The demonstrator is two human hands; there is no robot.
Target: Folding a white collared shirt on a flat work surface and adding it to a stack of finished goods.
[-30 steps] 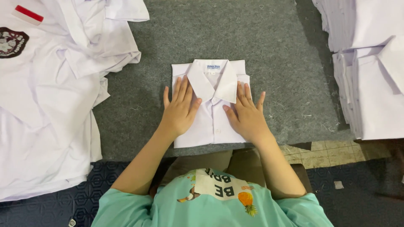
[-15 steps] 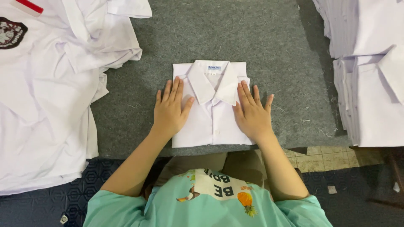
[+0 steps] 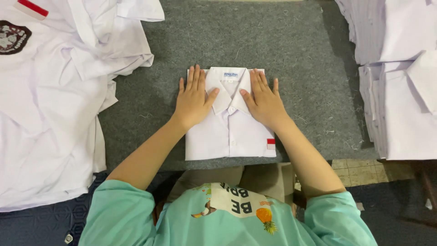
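1. Two hands are lying flat on a folded white shirt (image 3: 230, 132), which is sitting at the centre of a grey felt mat (image 3: 291, 45).
2. The left hand (image 3: 193, 100) is pressing palm-down on the shirt's upper half at 9 o'clock from the collar (image 3: 230, 86) — fingers extended and close together, pointing toward 12 o'clock, thumb angling toward the collar. It is gripping nothing.
3. The right hand (image 3: 264, 102) is mirroring it at 3 o'clock from the collar, likewise spread flat, palm down, with nothing clasped.
4. The collar is showing between the two thumbs, with a small label at its top and a button placket running down toward 6 o'clock.
5. A small red-and-white patch (image 3: 271, 144) is sitting at the shirt's lower corner, at about 4 o'clock from its centre.
6. A heap of unfolded white shirts (image 3: 50, 100) is lying at 9 o'clock, well apart from the folded one — one is bearing a dark round emblem (image 3: 12, 37).
7. A stack of folded white shirts (image 3: 400, 91) is resting at 3 o'clock, at the mat's edge.
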